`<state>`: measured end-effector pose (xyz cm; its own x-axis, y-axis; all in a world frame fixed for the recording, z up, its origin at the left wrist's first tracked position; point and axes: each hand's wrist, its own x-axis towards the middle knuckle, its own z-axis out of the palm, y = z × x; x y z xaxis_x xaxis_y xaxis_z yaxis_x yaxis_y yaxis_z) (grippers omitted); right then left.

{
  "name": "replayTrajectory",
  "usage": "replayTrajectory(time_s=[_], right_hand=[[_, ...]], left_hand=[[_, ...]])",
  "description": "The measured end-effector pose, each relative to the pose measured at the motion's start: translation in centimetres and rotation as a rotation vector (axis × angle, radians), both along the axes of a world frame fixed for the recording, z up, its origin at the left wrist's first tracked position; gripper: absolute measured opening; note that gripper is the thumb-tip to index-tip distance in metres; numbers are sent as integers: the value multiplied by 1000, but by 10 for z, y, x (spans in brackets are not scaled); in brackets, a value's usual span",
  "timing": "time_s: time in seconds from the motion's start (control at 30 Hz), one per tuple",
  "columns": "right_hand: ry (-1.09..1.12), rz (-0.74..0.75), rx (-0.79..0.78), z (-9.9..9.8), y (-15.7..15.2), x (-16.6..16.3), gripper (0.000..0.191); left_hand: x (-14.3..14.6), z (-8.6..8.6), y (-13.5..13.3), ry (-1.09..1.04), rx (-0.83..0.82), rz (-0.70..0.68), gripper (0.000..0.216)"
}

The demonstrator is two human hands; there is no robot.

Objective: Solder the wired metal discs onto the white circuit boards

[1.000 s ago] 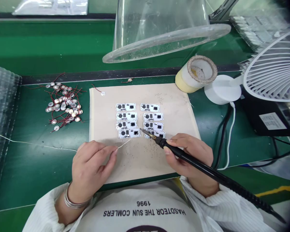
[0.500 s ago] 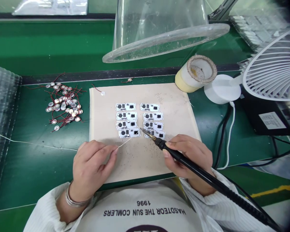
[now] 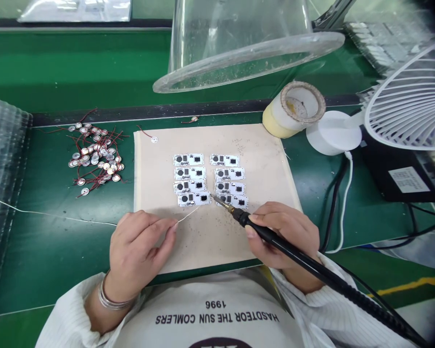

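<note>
Hands sit nearest: the left hand [image 3: 139, 249] pinches a thin solder wire [image 3: 188, 214] between fingertips, its free end just beside the nearest board [image 3: 193, 198]. The right hand [image 3: 284, 232] is clamped round a black iron [image 3: 275, 239], whose tip lies between the two nearest boards; contact cannot be made out. Its cord runs out of view at lower right. Eight boards lie in two columns on a beige mat [image 3: 253, 159]. Farther left on the bench [image 3: 47, 232], discs [image 3: 96, 159] with red leads lie tangled. Beyond, a tape roll [image 3: 293, 110], a fan [image 3: 409, 104] cut off by the edge, and a clear hood [image 3: 239, 43].
</note>
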<state>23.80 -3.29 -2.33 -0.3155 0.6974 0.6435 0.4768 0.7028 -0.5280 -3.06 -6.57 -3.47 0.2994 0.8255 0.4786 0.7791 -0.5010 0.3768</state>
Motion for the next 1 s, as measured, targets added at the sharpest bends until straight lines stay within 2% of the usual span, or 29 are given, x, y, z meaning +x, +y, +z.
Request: replayTrajectory(time_s=[0.37, 0.6, 0.8, 1.0], right_hand=[[-32, -3, 10, 1, -1, -1, 18], [36, -11, 26, 2, -1, 1, 17], [15, 32, -5, 1, 0, 0, 24], [3, 25, 6, -1, 1, 0, 22]], left_hand=[[2, 1, 2, 20, -9, -1, 6], [1, 2, 0, -3, -3, 3, 9], [2, 2, 1, 0, -13, -7, 9], [3, 1, 3, 9, -13, 0, 7]])
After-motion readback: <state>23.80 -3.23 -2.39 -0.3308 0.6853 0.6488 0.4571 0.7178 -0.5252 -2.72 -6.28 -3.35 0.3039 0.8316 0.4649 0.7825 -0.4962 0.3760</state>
